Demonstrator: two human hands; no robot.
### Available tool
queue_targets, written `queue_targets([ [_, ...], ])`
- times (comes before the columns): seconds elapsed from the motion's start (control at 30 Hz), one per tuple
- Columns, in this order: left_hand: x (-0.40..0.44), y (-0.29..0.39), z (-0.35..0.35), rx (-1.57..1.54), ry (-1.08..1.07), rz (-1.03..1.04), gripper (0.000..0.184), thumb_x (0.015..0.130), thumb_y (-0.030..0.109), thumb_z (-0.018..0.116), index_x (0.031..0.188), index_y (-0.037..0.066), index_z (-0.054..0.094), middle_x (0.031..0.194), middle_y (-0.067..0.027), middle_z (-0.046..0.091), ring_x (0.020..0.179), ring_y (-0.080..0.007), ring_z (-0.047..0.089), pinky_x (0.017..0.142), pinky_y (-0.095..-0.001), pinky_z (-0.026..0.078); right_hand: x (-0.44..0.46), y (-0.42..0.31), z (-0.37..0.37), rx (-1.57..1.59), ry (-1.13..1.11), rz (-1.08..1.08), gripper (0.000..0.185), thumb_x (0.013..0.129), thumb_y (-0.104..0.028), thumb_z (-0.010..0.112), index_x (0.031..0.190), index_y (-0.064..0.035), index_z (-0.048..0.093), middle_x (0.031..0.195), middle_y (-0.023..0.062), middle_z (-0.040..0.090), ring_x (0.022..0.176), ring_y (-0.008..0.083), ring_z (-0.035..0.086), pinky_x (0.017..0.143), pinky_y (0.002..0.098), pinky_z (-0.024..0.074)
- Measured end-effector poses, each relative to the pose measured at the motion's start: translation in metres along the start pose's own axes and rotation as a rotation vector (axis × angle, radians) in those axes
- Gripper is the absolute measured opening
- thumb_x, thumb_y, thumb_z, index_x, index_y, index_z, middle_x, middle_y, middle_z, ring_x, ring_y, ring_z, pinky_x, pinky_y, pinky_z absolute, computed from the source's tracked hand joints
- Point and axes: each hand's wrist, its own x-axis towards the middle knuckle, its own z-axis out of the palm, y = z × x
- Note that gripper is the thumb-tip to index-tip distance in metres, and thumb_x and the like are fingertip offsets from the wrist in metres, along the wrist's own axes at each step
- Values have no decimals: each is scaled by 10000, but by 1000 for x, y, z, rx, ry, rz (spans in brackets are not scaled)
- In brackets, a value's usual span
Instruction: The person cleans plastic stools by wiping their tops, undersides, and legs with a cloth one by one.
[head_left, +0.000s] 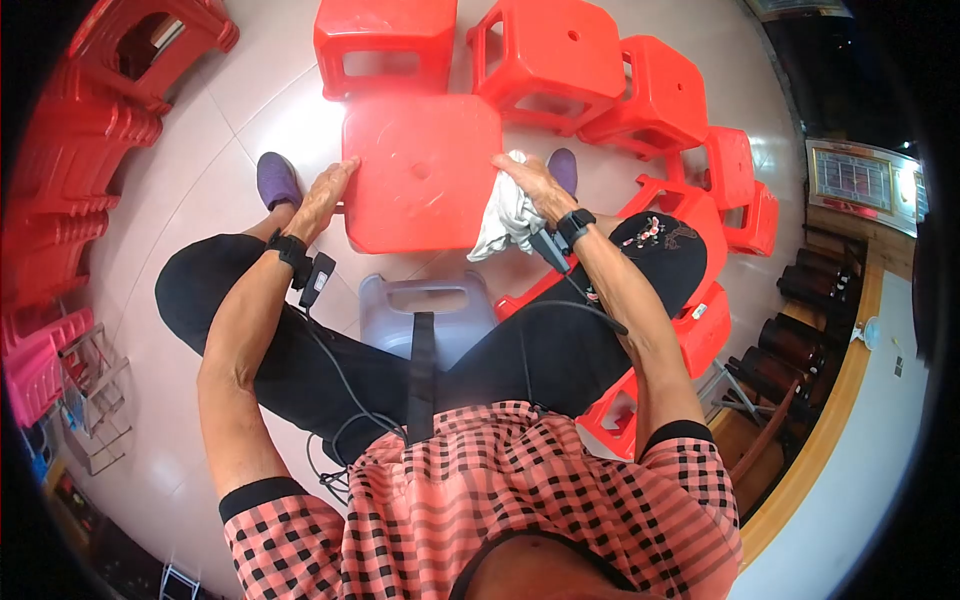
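Observation:
A red plastic stool [420,175] is in front of me, its square seat facing up toward the camera. My left hand [325,198] grips the stool's left edge, thumb on top and the other fingers mostly hidden beneath. At the right edge, my right hand [538,188] has its thumb over the seat and a crumpled white cloth [503,212] bunched under the palm and fingers. The cloth hangs down beside the stool. Whether the stool's legs touch the floor is hidden.
I sit on a translucent grey-blue stool [425,305]. Red stools [560,50] curve around the front and right. Stacked red stools [60,180] line the left, above a pink stack [45,365]. Dark bottles [790,345] stand along the right wall. A cable [350,385] crosses my lap.

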Motion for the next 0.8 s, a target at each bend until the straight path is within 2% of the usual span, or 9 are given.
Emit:
queue_targets([
  [0.07,4,2,2,-12,-18,-16,790,886,599,470,1342,-43,405,1342,-235,463,1189,-373,510,933,-504,474,2,-3,-5,39,-9,-15,391,775,-315,726,937,30,640,844,69,641,763,158,606,677,319,497],
  [0.2,0,5,5,38,-43,30,811,873,622,474,1308,-59,413,1306,-255,473,1162,-407,518,905,-521,487,20,-27,-29,-115,238,-86,269,821,-242,686,936,0,667,861,73,666,747,163,631,679,300,520],
  [0.33,5,4,6,63,-82,11,809,869,628,476,1285,-64,426,1258,-255,498,1095,-414,551,883,-544,491,7,-99,-25,-66,423,-410,268,858,-211,636,1012,7,654,880,77,678,773,144,635,682,282,522],
  [0.43,7,8,7,72,-137,-13,812,863,626,493,1281,-67,431,1239,-253,506,1054,-408,566,866,-548,499,15,-109,-11,-320,435,-812,400,823,-248,630,1137,-3,592,978,151,678,856,243,655,767,366,518],
  [0.47,8,9,7,74,-153,-23,814,860,625,501,1280,-68,432,1234,-253,508,1042,-405,569,858,-547,503,22,-99,-5,-545,371,-959,487,805,-249,634,1216,-7,539,1107,222,618,1014,344,606,899,424,475],
  [0.53,13,4,6,59,-168,-15,810,858,620,511,1270,-73,438,1221,-254,511,1031,-402,571,839,-540,512,49,-43,21,-932,357,-828,494,795,-269,642,1205,-7,552,1168,233,550,1102,393,504,977,465,401],
  [0.6,14,6,7,64,-165,-1,808,857,616,517,1261,-79,442,1202,-252,515,1021,-399,573,822,-535,519,11,-27,55,-1010,480,-970,522,775,-304,666,1192,-11,555,1215,214,487,1137,399,423,1008,485,354],
  [0.7,5,11,8,79,-152,8,801,861,606,514,1256,-87,443,1179,-250,523,1015,-400,573,813,-537,521,-13,1,94,-1005,226,-935,576,718,-311,702,1186,-14,548,1211,193,476,1125,386,412,1002,483,364],
  [0.8,6,12,11,58,-167,-1,783,875,585,497,1265,-91,438,1192,-254,527,1033,-410,566,836,-552,509,-69,8,122,-949,-78,-1080,611,651,-233,743,1190,-25,543,1201,168,483,1109,378,433,992,480,397],
])
